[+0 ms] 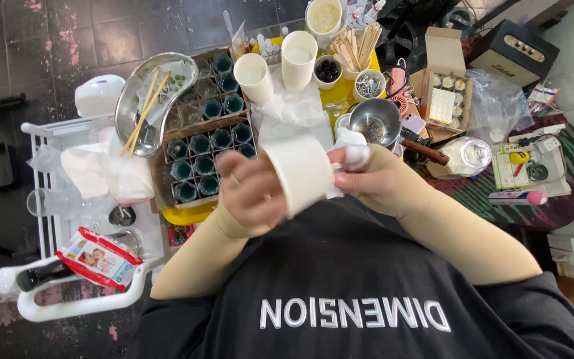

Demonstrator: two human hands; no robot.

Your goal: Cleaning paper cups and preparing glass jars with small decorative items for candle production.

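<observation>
Head view looks straight down my chest at both hands, which meet over a white paper cup point(303, 174) held on its side, mouth tipped away from me, just above my black shirt. My left hand point(250, 193) wraps the cup's wall, fingers point(234, 174) clamped round it, probably so it cannot roll while the other hand works at it. My right hand point(367, 178) sits at the cup's right edge, its fingers pinched together on a small white piece point(355, 155); what that piece is I cannot tell. Beyond the hands the desk point(347, 93) is crowded. I count two cardboard trays point(204, 143) of small teal-filled glasses set in rows, likely kept together so they stay upright; the exact number of glasses is hard to make out. One metal tray point(151, 100) carries a few wooden sticks laid across it. Two stacks of white paper cups point(279, 66) stand near the trays, close to reach. One metal bowl point(375, 121) sits just past my right hand, one cup of wooden sticks point(357, 46) stands behind it, and one open cardboard box point(446, 86) lies to the right
</observation>
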